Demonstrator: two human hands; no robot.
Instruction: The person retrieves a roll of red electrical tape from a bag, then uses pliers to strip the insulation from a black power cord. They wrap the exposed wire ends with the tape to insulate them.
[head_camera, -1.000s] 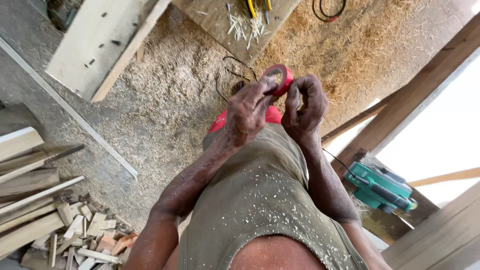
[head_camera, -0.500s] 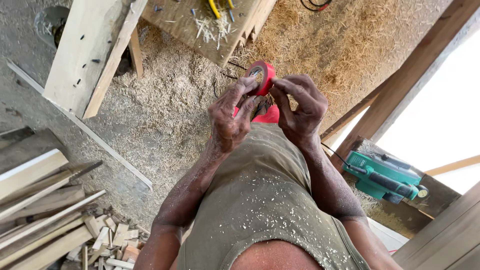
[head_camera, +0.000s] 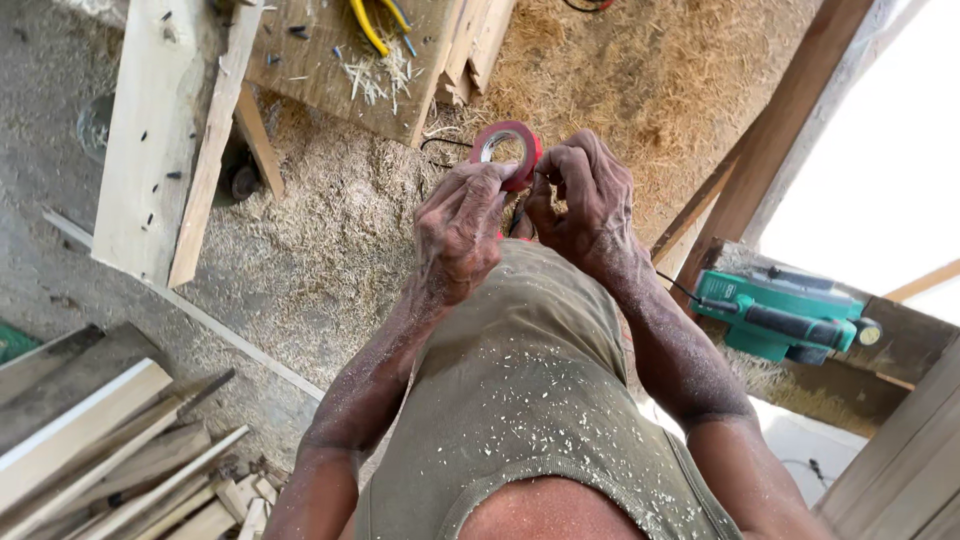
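Sawdust-strewn workshop floor (head_camera: 330, 250) below, thick with pale shavings. At far left, a heap of offcut wooden strips (head_camera: 110, 460) lying at angles. Above these, a pale plank (head_camera: 150, 140) dotted with dark marks, leaning beside a rough wooden tabletop (head_camera: 320, 70). On that tabletop, yellow-handled pliers (head_camera: 375, 25) next to a scatter of splinters.

At centre, raised in front of a dust-flecked olive vest (head_camera: 530, 400): left hand (head_camera: 460, 225), fingers curled closed, pinching the near edge of a red roll of tape (head_camera: 507, 150). Roll held upright above the floor, open core facing the camera, just under the tabletop's corner in the view. A thin dark cord (head_camera: 440, 145) looping on the shavings just left of the roll.

Right hand (head_camera: 580, 200) touching the roll's right side, fingers bent tight around it and pressed close against the left hand; what passes between the two thumbs too hidden to tell.

Further right, a slanting timber post (head_camera: 790, 110) against bright daylight. Beside its foot, a green electric planer (head_camera: 785, 315) with black handle resting on a wooden ledge (head_camera: 900, 345), its black lead trailing towards the right forearm.
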